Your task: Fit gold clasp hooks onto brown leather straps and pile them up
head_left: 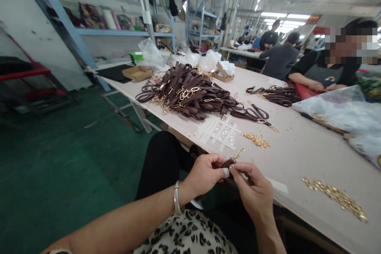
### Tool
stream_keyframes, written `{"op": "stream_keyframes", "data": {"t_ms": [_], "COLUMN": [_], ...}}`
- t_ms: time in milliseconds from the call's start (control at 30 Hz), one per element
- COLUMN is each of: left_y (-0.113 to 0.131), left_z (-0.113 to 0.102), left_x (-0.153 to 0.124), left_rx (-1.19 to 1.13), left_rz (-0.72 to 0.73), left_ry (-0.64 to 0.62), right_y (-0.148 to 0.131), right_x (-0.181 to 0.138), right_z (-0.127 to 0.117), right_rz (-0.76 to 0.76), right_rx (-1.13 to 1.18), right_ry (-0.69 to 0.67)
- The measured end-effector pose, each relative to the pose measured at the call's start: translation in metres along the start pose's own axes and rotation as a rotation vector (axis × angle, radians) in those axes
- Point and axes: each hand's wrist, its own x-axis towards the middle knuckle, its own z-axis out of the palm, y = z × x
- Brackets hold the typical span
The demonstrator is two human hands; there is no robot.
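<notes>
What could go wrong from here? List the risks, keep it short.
1. The left hand and right hand pinch the brown strap at the table edge, over the lap. If its gold clasp slips, it may drop to the green floor.
2. The pile of gold fittings lies close to the same edge, so a sweeping arm might scatter it.
3. The heap of straps looks tangled, and pulling one could drag others.

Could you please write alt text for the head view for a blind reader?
Left hand and right hand pinch a brown strap with a gold clip at the table edge. A pile of straps and loose gold clips lie on it; a co-worker is beyond.
</notes>
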Motion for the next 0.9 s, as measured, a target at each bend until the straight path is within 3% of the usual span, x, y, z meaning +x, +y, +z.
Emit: {"op": "stream_keyframes", "data": {"t_ms": [300,567,733,900], "left_y": [0.01,0.007,-0.002,-0.009], "left_z": [-0.008,-0.018,-0.011,-0.004], "left_x": [-0.011,-0.008,0.0,0.012], "left_rx": [0.247,0.425,0.456,0.576], "left_rz": [0.234,0.33,0.303,0.435], "left_ry": [0.114,0.095,0.067,-0.012], "right_y": [-0.003,-0.002,0.008,0.025], "right_x": [-0.008,-0.008,-0.009,-0.014], "right_z": [0.013,0.035,0.033,0.027], "right_rz": [-0.136,0.178,0.342,0.467], "right_rx": [-0.034,0.291,0.385,0.45], "right_ry": [0.093,0.175,0.173,0.218]}}
